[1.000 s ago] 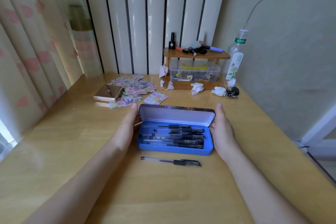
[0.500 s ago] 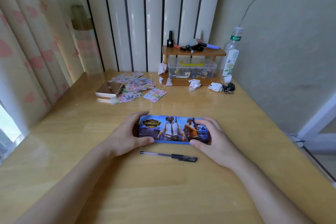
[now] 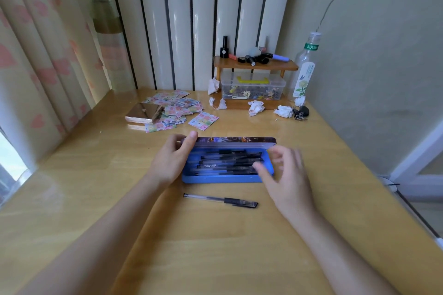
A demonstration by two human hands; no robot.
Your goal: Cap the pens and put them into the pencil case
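The blue pencil case point(image 3: 227, 178) lies near the middle of the wooden surface point(image 3: 96, 187), its long side parallel to the near edge. Its lid point(image 3: 236, 140) is raised and tipped toward the far edge, so the tray is open, and several capped black pens point(image 3: 230, 163) lie lengthwise inside it, side by side (their exact count is hard to tell through the blur).

The left hand point(image 3: 171, 163) rests at the case's left end; its grip pinches the left corner of the lid, with the thumb on the lid's edge and the other fingers curled behind it. The right hand point(image 3: 285, 176) is at the case's right end, motion-blurred; its grip is spread, fingers apart and bent, and it holds nothing. Its fingertips point(image 3: 260, 166) overlap the right end of the tray, though whether they touch the pens cannot be told.

One more capped pen point(image 3: 220, 200) lies on the surface just in front of the case, toward the near edge, roughly parallel to it, cap end to the right, touched by neither hand.

Toward the far left corner lie scattered sticker sheets point(image 3: 177, 110) and a shiny flat box point(image 3: 142, 115). Along the far edge stands a small wooden shelf point(image 3: 255, 66) with cosmetics on top and a clear plastic box point(image 3: 253, 88) under it, crumpled tissues point(image 3: 255, 108) in front, and a clear bottle point(image 3: 305, 67) at the far right corner.
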